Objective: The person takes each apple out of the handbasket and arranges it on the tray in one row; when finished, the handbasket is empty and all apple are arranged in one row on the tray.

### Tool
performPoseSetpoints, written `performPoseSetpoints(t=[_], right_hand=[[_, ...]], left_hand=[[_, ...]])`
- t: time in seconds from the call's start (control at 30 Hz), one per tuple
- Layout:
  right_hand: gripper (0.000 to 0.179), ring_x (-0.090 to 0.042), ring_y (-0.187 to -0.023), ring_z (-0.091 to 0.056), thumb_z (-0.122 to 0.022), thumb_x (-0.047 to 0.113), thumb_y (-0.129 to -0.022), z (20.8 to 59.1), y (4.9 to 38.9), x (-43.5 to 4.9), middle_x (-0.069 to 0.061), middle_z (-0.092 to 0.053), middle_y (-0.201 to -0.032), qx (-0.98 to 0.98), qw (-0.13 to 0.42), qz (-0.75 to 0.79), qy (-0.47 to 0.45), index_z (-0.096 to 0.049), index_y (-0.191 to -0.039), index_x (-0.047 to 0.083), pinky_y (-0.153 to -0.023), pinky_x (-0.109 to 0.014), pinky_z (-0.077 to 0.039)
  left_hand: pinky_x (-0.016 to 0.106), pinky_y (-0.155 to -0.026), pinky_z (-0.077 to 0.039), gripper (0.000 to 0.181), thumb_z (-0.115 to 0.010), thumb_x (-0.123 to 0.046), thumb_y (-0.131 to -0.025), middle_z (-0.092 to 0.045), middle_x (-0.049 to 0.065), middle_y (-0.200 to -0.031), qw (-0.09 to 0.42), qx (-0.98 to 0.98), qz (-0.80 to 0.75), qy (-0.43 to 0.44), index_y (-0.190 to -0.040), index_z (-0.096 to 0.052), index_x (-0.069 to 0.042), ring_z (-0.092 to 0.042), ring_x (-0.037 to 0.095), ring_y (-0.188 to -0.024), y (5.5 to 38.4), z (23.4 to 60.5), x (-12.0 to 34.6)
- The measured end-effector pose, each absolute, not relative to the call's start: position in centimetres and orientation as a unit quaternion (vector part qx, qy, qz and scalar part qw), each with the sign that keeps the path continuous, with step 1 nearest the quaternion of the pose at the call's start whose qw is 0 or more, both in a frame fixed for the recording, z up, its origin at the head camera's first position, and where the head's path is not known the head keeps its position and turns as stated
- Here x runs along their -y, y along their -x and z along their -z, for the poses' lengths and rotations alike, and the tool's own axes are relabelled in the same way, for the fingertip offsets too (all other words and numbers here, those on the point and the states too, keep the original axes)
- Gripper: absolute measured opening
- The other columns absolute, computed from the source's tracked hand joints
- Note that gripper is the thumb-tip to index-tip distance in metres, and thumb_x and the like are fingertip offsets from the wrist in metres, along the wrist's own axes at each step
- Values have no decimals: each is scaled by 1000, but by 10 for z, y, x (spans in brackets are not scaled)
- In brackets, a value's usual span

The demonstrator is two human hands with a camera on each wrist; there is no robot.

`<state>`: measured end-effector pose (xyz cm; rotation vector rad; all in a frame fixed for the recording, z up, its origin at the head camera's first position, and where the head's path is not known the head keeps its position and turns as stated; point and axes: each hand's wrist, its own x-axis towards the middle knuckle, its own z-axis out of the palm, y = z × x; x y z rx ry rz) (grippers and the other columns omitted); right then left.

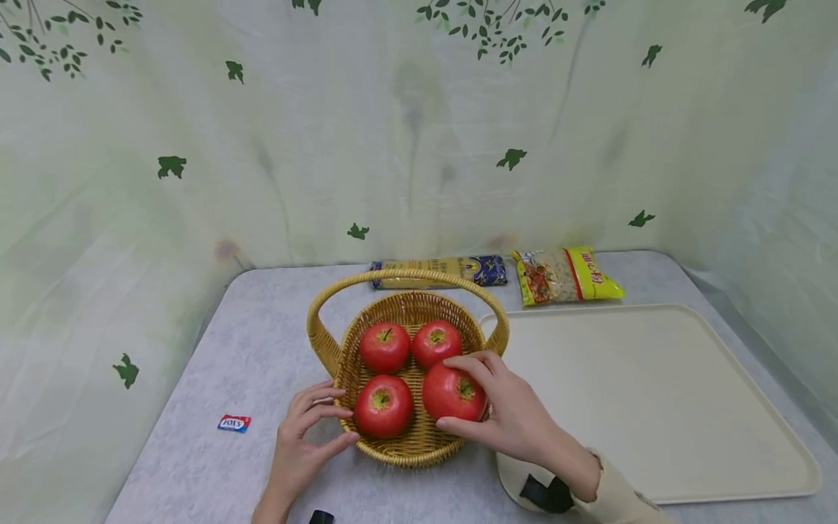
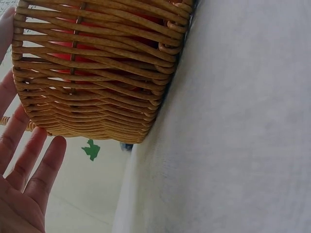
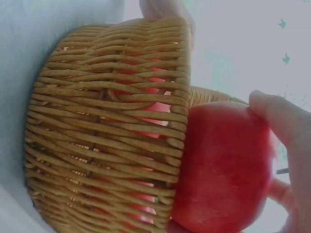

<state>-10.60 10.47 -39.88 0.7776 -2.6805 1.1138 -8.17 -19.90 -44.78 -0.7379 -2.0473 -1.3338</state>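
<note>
A wicker basket (image 1: 409,455) with a tall arched handle (image 1: 409,275) holds red apples. Two apples, a back left one (image 1: 385,348) and a back right one (image 1: 436,343), sit behind a front left apple (image 1: 383,406). My right hand (image 1: 513,411) grips another apple (image 1: 452,393) at the basket's front right, thumb and fingers on opposite sides. In the right wrist view this held apple (image 3: 223,165) stands above the rim. My left hand (image 1: 304,429) touches the basket's left side with fairly straight fingers, also seen along the woven wall (image 2: 97,73) in the left wrist view.
A large cream tray (image 1: 655,400) lies to the right, partly behind my right forearm. Along the back edge are a blue-and-gold packet (image 1: 487,270) and a yellow bag (image 1: 563,275). A small red-and-blue wrapper (image 1: 234,423) lies at left. A leaf-print curtain (image 1: 406,145) hangs behind.
</note>
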Motion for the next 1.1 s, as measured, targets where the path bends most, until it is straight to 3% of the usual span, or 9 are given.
performPoseSetpoints(t=[0.3, 0.57, 0.73, 1.1], right_hand=[[65, -11, -104, -52, -80, 46, -73, 395, 101, -129, 9, -49, -119, 845, 103, -444, -279, -50, -129, 30, -75, -32, -54], [65, -15, -93, -55, -85, 28, -71, 395, 99, -162, 9, -54, -118, 827, 67, -508, -231, -52, -126, 26, -71, -32, -52], [66, -22, -96, -54, -84, 15, -71, 399, 101, -180, 3, -53, -119, 820, 51, -538, -192, -51, -127, 20, -68, -35, -55], [70, -25, -110, -39, -82, 21, -74, 417, 116, -201, -6, -43, -129, 843, 37, -528, -94, -44, -133, 15, -74, -39, -51]], left_hand=[[27, -99, -36, 36, -85, 6, -57, -61, 21, -104, 282, 771, 504, 267, -87, -70, -5, -47, 38, -113, 83, 448, 200], [29, -100, -35, 35, -86, 3, -57, -60, 22, -103, 288, 764, 505, 279, -87, -69, -6, -47, 38, -113, 84, 450, 200], [27, -99, -36, 36, -85, 6, -56, -60, 23, -103, 287, 769, 504, 268, -86, -69, -5, -48, 37, -113, 81, 449, 199], [27, -99, -36, 33, -86, 4, -58, -60, 23, -103, 278, 774, 505, 263, -85, -69, -4, -47, 40, -112, 82, 449, 199]])
